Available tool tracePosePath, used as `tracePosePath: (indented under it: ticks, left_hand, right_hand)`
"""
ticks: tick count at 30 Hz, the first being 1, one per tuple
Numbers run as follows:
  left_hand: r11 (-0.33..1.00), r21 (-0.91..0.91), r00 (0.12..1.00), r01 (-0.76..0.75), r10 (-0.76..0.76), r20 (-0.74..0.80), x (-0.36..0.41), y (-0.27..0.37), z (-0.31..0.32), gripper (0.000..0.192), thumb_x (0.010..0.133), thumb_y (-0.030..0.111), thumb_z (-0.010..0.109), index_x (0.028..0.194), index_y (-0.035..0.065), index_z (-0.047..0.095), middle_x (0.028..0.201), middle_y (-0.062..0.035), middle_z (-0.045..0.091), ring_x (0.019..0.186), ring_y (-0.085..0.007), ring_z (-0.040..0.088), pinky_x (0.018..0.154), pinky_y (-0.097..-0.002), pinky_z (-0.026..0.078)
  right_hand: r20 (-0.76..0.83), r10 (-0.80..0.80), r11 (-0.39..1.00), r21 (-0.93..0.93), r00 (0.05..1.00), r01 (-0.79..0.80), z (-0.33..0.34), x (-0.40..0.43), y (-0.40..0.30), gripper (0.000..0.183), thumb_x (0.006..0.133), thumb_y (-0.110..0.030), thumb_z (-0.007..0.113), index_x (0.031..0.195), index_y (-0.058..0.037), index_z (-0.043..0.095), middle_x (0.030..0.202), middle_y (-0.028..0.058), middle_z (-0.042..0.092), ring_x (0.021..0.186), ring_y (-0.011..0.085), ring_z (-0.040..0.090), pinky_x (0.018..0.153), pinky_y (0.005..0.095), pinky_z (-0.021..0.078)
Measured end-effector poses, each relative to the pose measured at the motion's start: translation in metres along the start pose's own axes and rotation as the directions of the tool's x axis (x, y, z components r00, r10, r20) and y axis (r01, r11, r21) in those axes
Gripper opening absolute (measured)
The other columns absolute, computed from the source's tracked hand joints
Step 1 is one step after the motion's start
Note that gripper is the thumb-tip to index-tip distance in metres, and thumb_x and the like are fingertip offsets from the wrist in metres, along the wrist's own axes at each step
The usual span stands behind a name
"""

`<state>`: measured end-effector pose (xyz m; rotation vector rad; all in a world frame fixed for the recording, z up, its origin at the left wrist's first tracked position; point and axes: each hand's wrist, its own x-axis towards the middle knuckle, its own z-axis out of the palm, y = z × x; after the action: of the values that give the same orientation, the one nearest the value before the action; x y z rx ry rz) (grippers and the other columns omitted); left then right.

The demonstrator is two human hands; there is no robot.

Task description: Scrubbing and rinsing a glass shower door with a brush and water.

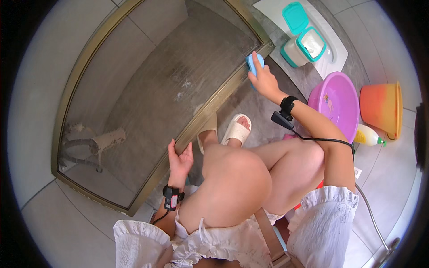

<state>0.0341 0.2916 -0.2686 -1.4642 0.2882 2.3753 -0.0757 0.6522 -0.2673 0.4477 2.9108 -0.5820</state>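
Observation:
A large translucent panel (161,70) in a brass-coloured metal frame (214,100) slants across the space before me, with white smears near its middle. My right hand (266,82) holds a light-blue scrub brush (257,63), index finger stretched along its back. The brush's bristles touch the frame near the panel's upper right corner. Lower down, my left hand (181,162) grips the near rail of the frame, thumb and fingers on either side of it.
Beyond my right hand, an open teal-lidded tub (303,47) of white material stands by a white ceramic fixture (335,50). To the right are a purple basin (340,104), an orange-yellow bucket (380,107), a bottle (367,134) and a metal hose (372,214). A cable (321,139) trails from my right wrist.

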Motion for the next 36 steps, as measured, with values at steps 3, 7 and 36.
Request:
tracePosePath:
  ticks: [3,7,36]
  left_hand:
    - [1.0,0.019,1.0,0.013,-0.013,0.011,0.0,-0.003,0.001,0.029,0.081,0.022,0.065,0.102,0.0025,0.057,0.107,-0.0091,0.06,0.102,-0.0196,0.056,0.093,-0.0318,0.046]
    - [0.999,0.028,1.0,-0.019,0.019,0.006,0.004,0.003,-0.003,0.03,0.081,0.022,0.064,0.102,0.0017,0.056,0.107,-0.0095,0.06,0.102,-0.0198,0.056,0.092,-0.0324,0.047]
    - [0.997,0.038,0.998,0.068,-0.068,0.007,0.006,-0.004,0.001,0.029,0.082,0.021,0.063,0.102,0.0005,0.057,0.106,-0.0109,0.06,0.102,-0.0227,0.057,0.093,-0.0338,0.046]
  right_hand:
    - [-0.177,0.089,0.996,0.023,0.98,-0.087,-0.025,0.034,0.027,0.072,0.083,-0.032,0.052,0.143,-0.0274,0.012,0.101,0.0284,0.05,0.08,0.0455,0.057,0.071,0.0492,0.0481]
    - [-0.001,-0.188,0.975,-0.121,0.982,0.187,0.005,-0.007,0.001,0.075,0.078,-0.027,0.06,0.141,-0.028,0.018,0.098,0.0225,0.048,0.071,0.0391,0.058,0.063,0.0442,0.0499]
    - [-0.223,0.302,0.947,0.18,0.927,-0.266,-0.027,0.067,0.019,0.076,0.08,-0.033,0.052,0.142,-0.0133,0.013,0.113,0.0327,0.041,0.091,0.0477,0.054,0.083,0.0468,0.0446]
